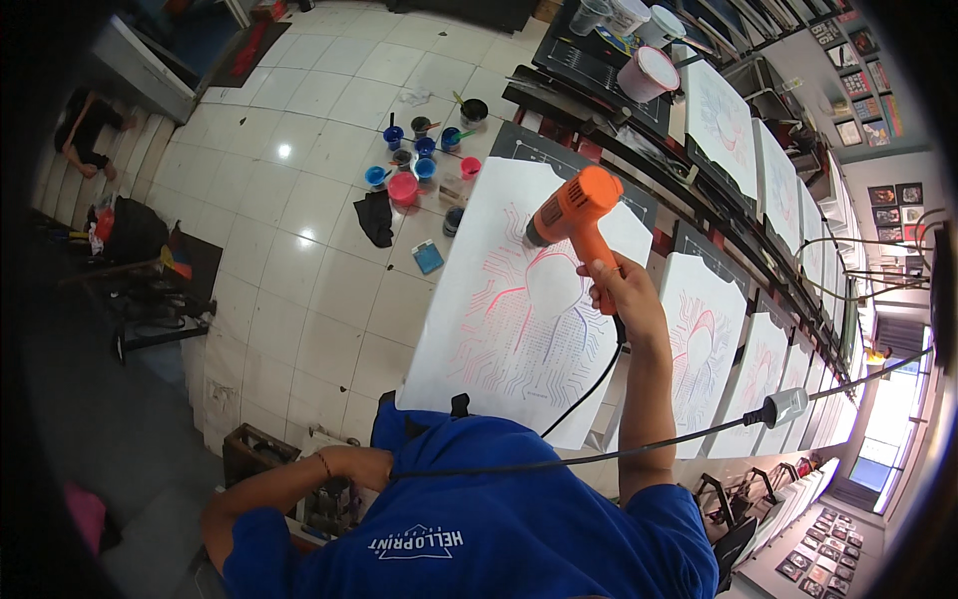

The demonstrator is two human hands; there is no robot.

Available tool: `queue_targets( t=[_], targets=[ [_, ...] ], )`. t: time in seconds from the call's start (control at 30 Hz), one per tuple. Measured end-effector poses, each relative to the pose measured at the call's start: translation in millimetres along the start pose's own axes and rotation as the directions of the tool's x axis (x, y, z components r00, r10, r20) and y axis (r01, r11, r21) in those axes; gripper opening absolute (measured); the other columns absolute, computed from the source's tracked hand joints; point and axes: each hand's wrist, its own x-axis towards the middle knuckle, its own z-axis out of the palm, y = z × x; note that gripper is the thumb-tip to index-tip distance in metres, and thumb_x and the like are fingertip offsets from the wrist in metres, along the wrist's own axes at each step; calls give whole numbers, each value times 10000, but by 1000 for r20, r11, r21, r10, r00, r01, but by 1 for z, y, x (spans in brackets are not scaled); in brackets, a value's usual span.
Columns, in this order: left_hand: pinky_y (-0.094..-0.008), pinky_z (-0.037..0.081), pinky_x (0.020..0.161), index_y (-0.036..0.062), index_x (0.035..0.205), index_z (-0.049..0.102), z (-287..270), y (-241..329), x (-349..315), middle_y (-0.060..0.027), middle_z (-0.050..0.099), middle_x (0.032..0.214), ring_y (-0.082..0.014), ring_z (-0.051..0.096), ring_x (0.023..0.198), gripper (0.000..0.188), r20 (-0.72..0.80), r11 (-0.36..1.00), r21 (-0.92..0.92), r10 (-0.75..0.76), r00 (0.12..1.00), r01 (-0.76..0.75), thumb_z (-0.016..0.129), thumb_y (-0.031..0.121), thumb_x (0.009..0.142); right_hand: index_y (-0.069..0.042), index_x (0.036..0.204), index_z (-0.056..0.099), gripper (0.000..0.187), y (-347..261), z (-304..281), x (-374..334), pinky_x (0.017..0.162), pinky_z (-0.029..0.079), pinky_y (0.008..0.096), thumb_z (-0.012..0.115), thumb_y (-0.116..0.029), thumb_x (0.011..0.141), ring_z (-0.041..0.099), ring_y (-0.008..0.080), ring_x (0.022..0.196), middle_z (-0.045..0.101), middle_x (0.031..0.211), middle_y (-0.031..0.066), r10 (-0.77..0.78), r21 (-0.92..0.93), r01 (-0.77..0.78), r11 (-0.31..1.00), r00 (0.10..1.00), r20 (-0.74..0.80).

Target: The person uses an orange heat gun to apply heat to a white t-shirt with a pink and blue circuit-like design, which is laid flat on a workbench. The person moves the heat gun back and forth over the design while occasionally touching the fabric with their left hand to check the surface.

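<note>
My right hand [629, 290] is wrapped round the handle of an orange heat gun [587, 198]. Its dark nozzle is directed down at a white T-shirt [449, 339] spread on a dark flat board [509, 145]. Red and blue circuit-like lines are printed on the cloth, around a blank rounded shape in the middle. From the handle's base a black cord [589, 391] runs down across the shirt. My left hand [364, 466] rests against my side at the waist, with its fingers hidden by my blue shirt.
Several tubs of blue, pink and dark ink [402, 190] stand on the tiled floor [289, 200] beyond the board. More printed white shirts [699, 339] lie on boards along the right. A cable with a grey plug connector [783, 407] hangs across in front of me. A person [90, 135] sits far left.
</note>
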Motion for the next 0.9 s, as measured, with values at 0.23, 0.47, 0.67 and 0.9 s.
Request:
queue_targets(
  t=[0.23,0.47,0.67,0.9],
  targets=[
    [-430,506,849,-18,1135,639,9,-23,13,-238,680,1098,-361,659,936,431,-8,996,-12,85,996,-85,679,256,805,48,1187,589,400,16,8,25,576,482,226,612,-285,966,535,66,637,643,878,56,-117,-42,117,992,993,0],
    [-419,512,854,11,1206,613,0,-11,6,-217,677,1137,-329,662,963,491,62,996,31,80,995,-82,698,266,795,50,1194,592,417,8,18,19,579,479,224,615,-299,968,538,66,660,664,941,65,-75,-125,77,989,997,18],
    [-416,516,828,10,1161,638,-3,-4,0,-204,697,1079,-314,672,935,482,22,996,17,91,996,-92,722,280,771,29,1219,586,397,-1,10,-10,537,450,209,621,-261,950,545,68,608,610,778,30,2,-69,1,998,999,38],
    [-419,524,801,-17,1084,677,-12,14,-9,-212,713,1004,-332,687,880,446,-7,998,7,68,998,-68,724,289,762,47,1246,562,438,2,8,-26,533,439,220,632,-262,944,536,72,593,579,761,24,41,-121,-36,992,998,43]
  ],
)
